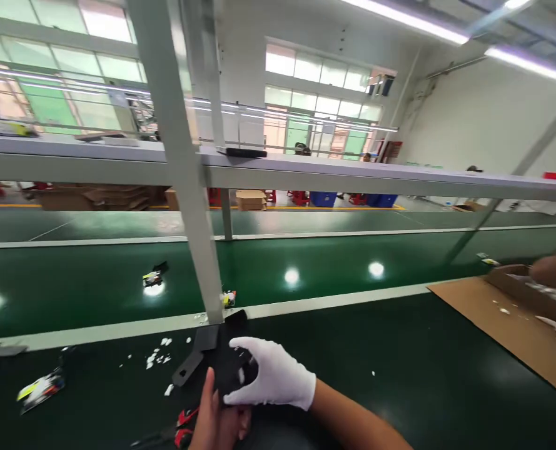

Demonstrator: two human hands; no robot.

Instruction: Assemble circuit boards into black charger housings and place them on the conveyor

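Observation:
My right hand (275, 375), in a white glove, is curved around a black part (233, 365) at the lower middle. Its thumb and fingers stand on either side, and a small light piece shows in between. Close beside it, my bare left hand (219, 415) has its thumb up along the part and its fingers curled; what they grip is hidden. Left of the left hand lies a tool with red and black handles (184, 428), partly cut off. Just beyond the hands, flat black pieces (206, 337) lie near the post's foot.
White crumbs (158, 356) are scattered on the dark bench. A small packet (40, 389) lies at left. A grey post (188, 187) rises in front, holding a shelf (306, 172). Beyond runs a green belt (334, 256). At right, a blurred hand (554, 275) is over a cardboard box (516, 284).

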